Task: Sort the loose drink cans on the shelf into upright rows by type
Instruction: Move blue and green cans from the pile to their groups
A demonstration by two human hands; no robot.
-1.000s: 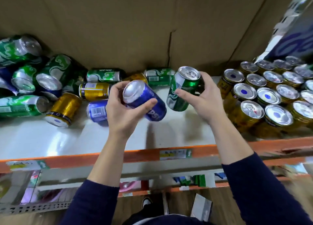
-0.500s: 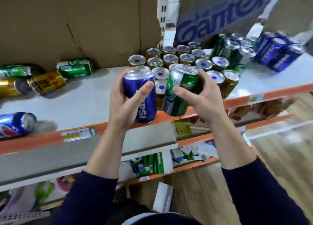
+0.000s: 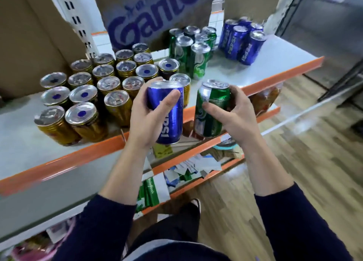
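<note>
Left fingers (image 3: 170, 98) gripping blue can (image 3: 172, 123), right fingers (image 3: 234, 94) gripping green can (image 3: 211, 126)

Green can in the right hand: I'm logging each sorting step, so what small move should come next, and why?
Probably carry the green can forward and set it upright beside the standing green cans. The right hand grips it nearly upright at the front edge of the shelf, and that cluster stands just ahead of it.

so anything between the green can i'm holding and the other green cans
Nothing visible. Bare shelf lies between the held green can and the standing green cans; the nearest gold can stands left of that path.
</note>
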